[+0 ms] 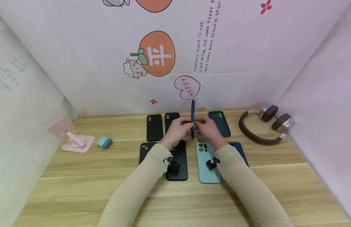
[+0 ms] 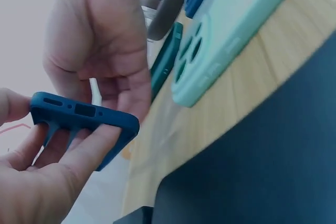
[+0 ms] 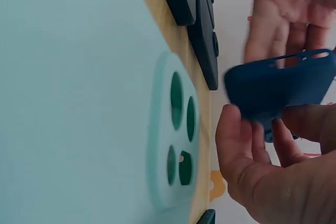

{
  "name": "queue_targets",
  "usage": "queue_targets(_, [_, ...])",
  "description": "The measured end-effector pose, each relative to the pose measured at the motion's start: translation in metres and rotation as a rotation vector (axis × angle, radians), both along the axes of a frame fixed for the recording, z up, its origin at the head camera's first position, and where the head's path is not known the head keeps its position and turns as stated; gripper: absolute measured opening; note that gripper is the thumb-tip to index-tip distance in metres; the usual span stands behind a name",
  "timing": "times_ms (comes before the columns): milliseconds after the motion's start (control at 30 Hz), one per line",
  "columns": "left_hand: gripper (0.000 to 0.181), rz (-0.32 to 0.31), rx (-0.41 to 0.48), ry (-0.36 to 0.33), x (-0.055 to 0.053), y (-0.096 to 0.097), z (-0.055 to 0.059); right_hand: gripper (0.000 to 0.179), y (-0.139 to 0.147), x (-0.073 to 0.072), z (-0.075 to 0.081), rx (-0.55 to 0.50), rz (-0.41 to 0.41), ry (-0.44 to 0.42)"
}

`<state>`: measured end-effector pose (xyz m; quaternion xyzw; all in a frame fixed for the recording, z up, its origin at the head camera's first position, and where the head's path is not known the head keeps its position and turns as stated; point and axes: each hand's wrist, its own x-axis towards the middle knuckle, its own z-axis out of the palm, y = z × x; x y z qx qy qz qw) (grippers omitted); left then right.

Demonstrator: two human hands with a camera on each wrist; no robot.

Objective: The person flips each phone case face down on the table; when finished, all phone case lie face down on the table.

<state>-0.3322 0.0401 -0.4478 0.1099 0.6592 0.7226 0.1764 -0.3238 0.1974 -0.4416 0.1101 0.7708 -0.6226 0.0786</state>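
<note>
Both hands hold a dark blue phone case [image 1: 193, 110], standing edge-on above the table near the back wall. My left hand [image 1: 177, 130] pinches it from the left; in the left wrist view the thumb [image 2: 92, 148] lies along its end with cutouts. From the other side my right hand [image 1: 207, 128] grips it, thumb on its face in the right wrist view. Under the right wrist lies a light teal phone case [image 1: 205, 171] with camera holes. Below the left wrist is a black phone case [image 1: 176, 175], with another black case [image 1: 145, 147] left of it.
Two black cases [image 1: 154, 127] lie farther back, the second partly behind the left hand. A dark green case [image 1: 220, 123] and a navy case [image 1: 240, 150] lie right. Headphones [image 1: 256, 138] sit far right; a pink stand [image 1: 85, 143] and teal charger [image 1: 104, 142] are left.
</note>
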Motion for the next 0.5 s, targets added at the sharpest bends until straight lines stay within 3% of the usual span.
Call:
queue_targets(300, [0.022, 0.017, 0.267, -0.166, -0.0055, -0.0026, 0.0026, 0.033, 0.0035, -0.0012, 0.0006, -0.070, -0.019, -0.014])
queue_targets(433, [0.024, 0.005, 0.294, -0.187, -0.0063, -0.0053, 0.0030, 0.035, 0.0039, -0.0024, 0.0006, -0.109, -0.036, -0.007])
queue_targets(500, [0.029, 0.012, 0.258, -0.165, -0.0062, -0.0068, 0.0035, 0.036, 0.0041, -0.0030, 0.0002, -0.106, -0.053, 0.001])
